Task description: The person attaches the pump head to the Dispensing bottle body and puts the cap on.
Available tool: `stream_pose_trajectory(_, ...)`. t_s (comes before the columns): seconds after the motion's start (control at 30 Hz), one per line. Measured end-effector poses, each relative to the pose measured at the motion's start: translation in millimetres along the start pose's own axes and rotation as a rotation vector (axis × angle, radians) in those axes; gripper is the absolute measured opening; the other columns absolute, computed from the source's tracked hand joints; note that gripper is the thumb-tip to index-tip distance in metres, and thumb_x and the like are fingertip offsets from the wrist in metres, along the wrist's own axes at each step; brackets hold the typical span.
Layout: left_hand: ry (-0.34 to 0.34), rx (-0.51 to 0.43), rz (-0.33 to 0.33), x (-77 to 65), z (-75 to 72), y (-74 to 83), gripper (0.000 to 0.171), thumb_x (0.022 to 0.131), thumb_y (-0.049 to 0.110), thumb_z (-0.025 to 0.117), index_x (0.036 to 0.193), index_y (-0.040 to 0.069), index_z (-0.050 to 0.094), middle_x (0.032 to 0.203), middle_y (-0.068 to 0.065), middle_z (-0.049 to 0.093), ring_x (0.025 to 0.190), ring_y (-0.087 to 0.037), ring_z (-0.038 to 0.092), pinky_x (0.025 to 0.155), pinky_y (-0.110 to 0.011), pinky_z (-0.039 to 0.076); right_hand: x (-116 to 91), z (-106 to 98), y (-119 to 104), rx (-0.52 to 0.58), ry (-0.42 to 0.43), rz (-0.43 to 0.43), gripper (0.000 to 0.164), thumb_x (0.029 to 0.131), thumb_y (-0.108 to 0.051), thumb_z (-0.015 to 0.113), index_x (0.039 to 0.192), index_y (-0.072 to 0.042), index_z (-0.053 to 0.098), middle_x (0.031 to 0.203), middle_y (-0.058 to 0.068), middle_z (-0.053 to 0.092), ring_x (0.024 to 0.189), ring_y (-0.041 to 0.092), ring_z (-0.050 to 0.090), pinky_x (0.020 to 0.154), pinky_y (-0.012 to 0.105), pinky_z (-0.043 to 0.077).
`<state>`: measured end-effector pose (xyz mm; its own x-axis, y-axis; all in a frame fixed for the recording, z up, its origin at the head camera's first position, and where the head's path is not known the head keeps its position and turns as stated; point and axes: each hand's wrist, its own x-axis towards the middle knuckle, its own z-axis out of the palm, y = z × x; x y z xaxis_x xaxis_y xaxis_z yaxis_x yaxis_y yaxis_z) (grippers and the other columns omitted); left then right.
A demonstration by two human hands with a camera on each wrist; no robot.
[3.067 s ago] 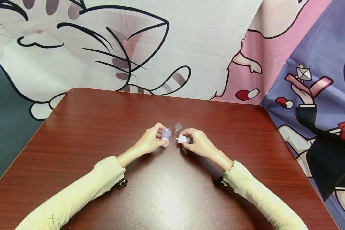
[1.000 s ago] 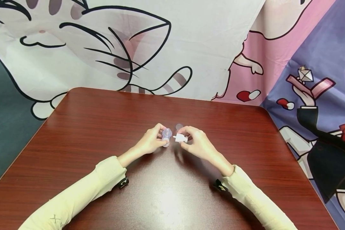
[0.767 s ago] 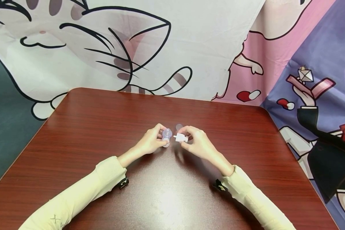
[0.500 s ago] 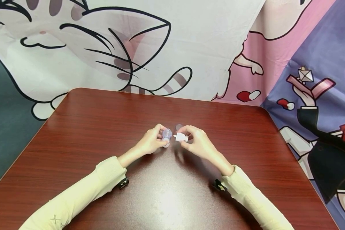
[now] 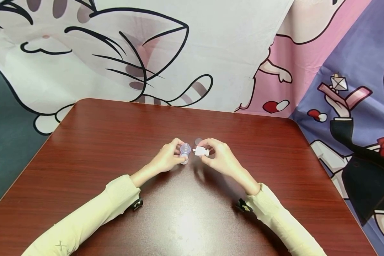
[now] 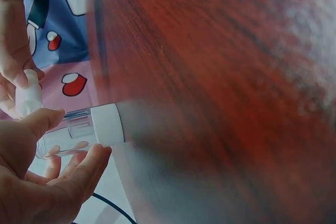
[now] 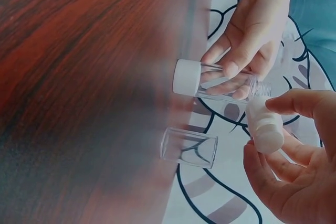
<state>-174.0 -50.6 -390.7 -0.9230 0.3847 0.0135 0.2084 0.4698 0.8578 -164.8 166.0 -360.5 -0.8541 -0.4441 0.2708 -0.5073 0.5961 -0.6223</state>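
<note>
My left hand (image 5: 166, 156) holds a small clear bottle (image 5: 185, 149) upright, thumb on one side and fingers on the other. The bottle has a white base (image 7: 187, 77) at the tabletop and an uncapped threaded neck (image 7: 260, 87). Just right of it, my right hand (image 5: 220, 156) pinches a white pump head (image 5: 201, 151) between thumb and fingertips. It is held sideways, its thin tip pointing at the bottle; in the right wrist view it overlaps the bottle's neck. Behind the right fingers stands a clear cap (image 7: 189, 148), partly hidden in the head view.
Both hands work over the middle of a reddish-brown wooden table (image 5: 121, 124). Printed cloth (image 5: 230, 53) with cartoon figures hangs along its back and right edges. Dark wrist devices (image 5: 136, 204) show below the sleeves.
Compared with 3 s ago, my right hand has shifted slightly up in the head view with the pump head, covering more of the clear cap. The left hand and bottle have barely moved.
</note>
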Motion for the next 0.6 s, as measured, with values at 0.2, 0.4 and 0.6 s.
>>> stream_pose_trajectory(0.2, 0.000, -0.004, -0.002, 0.0, -0.2, -0.8, 0.039, 0.086, 0.006, 0.069, 0.119, 0.000, 0.049, 0.114, -0.020, 0.063, 0.102, -0.029, 0.066, 0.085, -0.032, 0.057, 2.6, 0.3, 0.0, 0.001, 0.009, 0.002, 0.027, 0.079, -0.006, 0.071, 0.106, -0.008, 0.065, 0.097, 0.003, 0.067, 0.086, 0.016, 0.062, 0.075, 0.036, 0.057)
stream_pose_trajectory(0.4, 0.001, -0.015, 0.001, -0.5, -0.7, 0.3, 0.039, 0.086, 0.004, 0.069, 0.119, -0.001, 0.048, 0.115, -0.020, 0.062, 0.102, -0.030, 0.066, 0.085, -0.032, 0.057, 4.3, -1.0, -1.7, 0.015, 0.025, 0.004, 0.028, 0.079, -0.007, 0.072, 0.106, -0.010, 0.066, 0.097, 0.003, 0.068, 0.085, 0.014, 0.061, 0.073, 0.030, 0.056)
stream_pose_trajectory(0.6, 0.004, -0.014, 0.015, -0.3, -1.1, 0.7, 0.039, 0.085, 0.003, 0.069, 0.118, -0.002, 0.048, 0.115, -0.021, 0.062, 0.101, -0.030, 0.066, 0.084, -0.032, 0.057, 5.5, -3.4, -3.4, 0.028, 0.038, 0.030, 0.027, 0.079, -0.008, 0.073, 0.105, -0.011, 0.066, 0.096, 0.002, 0.068, 0.085, 0.013, 0.061, 0.071, 0.027, 0.055)
